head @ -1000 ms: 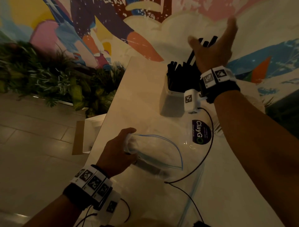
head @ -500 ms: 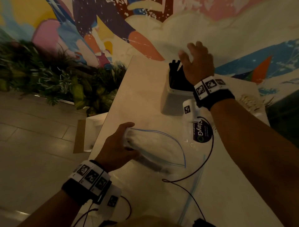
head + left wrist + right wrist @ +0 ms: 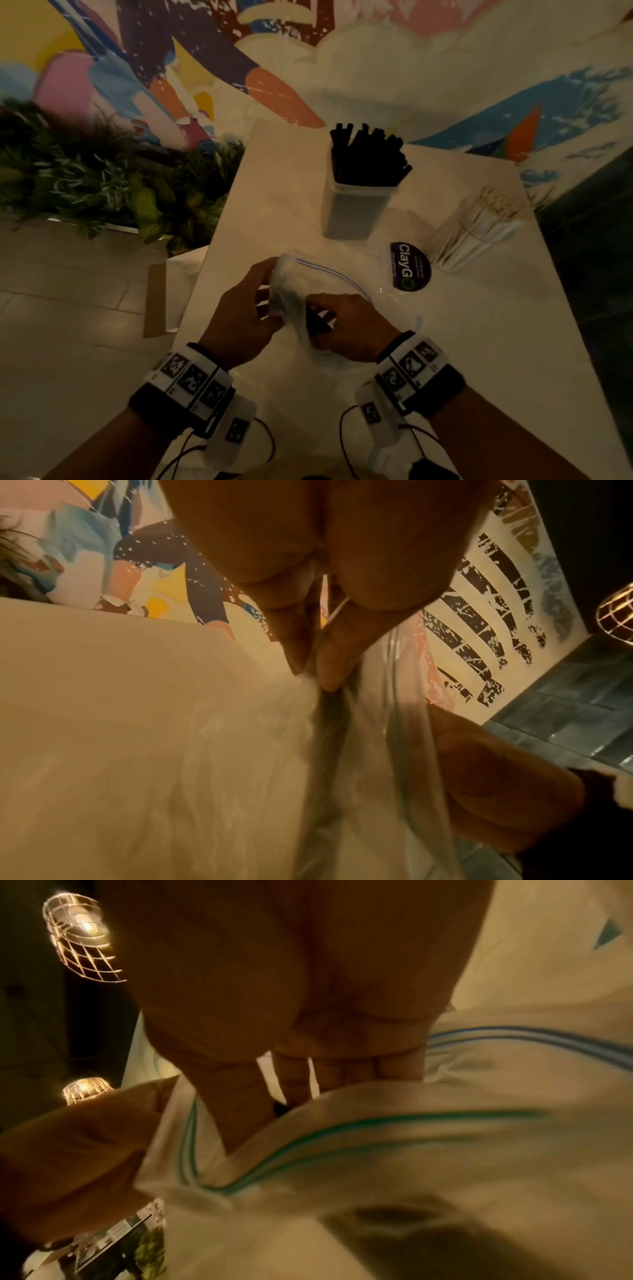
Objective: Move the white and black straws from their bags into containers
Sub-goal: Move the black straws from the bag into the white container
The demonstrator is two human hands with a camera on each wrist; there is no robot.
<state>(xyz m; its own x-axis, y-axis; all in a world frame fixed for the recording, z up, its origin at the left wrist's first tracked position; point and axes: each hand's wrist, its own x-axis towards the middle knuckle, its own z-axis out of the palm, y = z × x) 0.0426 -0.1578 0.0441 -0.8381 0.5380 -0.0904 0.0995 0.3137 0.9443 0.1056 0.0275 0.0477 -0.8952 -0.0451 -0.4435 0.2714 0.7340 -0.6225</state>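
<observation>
A clear zip bag (image 3: 291, 287) with a blue seal strip lies on the white table (image 3: 479, 342) in front of me. My left hand (image 3: 270, 298) pinches the bag's edge (image 3: 308, 685) between thumb and fingers. My right hand (image 3: 318, 320) reaches into the bag's mouth (image 3: 308, 1123), fingers curled round the few black straws (image 3: 317, 325) left inside. Farther back, a grey rectangular container (image 3: 356, 212) stands packed with black straws (image 3: 370, 154). To its right, a clear container holds white straws (image 3: 479, 229).
A round dark ClayGo sticker (image 3: 409, 267) sits between bag and containers. A second clear bag with a blue strip (image 3: 418, 323) lies flat under my right wrist. The table's left edge drops to the floor, a cardboard box (image 3: 157, 298) and plants (image 3: 102, 192).
My right hand has come back from the black-straw container to the bag and gone into its mouth. My left hand has kept its hold on the bag and lifted its edge.
</observation>
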